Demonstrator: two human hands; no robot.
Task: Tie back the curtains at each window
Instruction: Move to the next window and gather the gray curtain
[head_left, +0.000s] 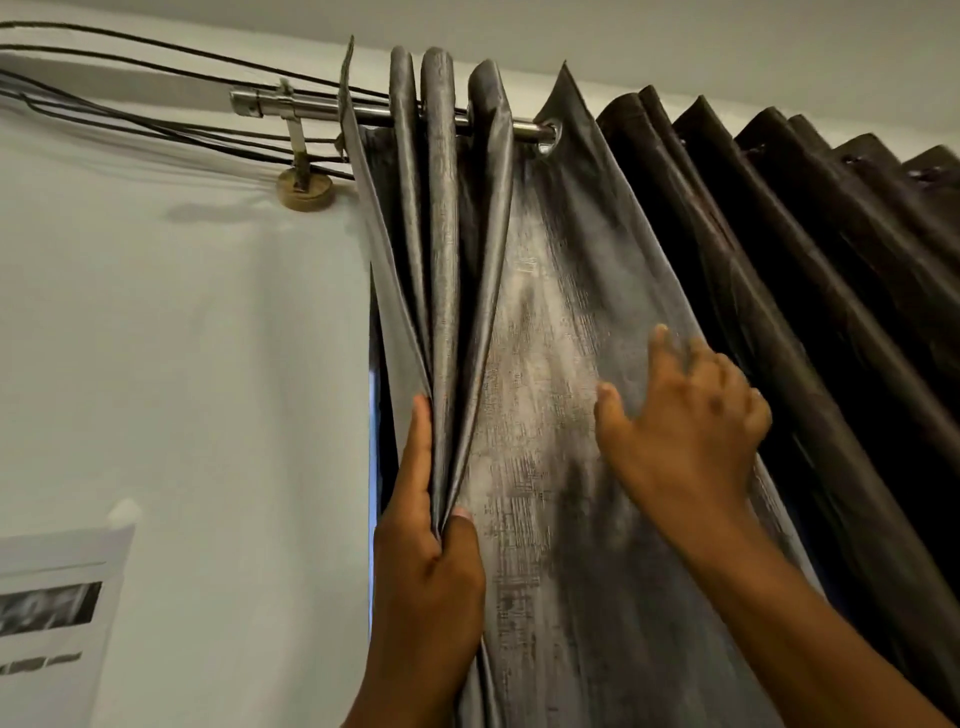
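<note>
Two hands on grey curtain (545, 338) hanging below rod (322, 111). My left hand (431, 561) pinching gathered pleats under rod's left end; right hand (691, 421) reaching, fingers spread loose, holding nothing. Gathering half done; tie not yet on, none visible.

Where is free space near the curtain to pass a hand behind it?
One narrow gap: between the white wall and the curtain's left edge, above the left hand. Crowded: bunched folds by that hand, cables at the rod, pleats beyond the right hand.
</note>
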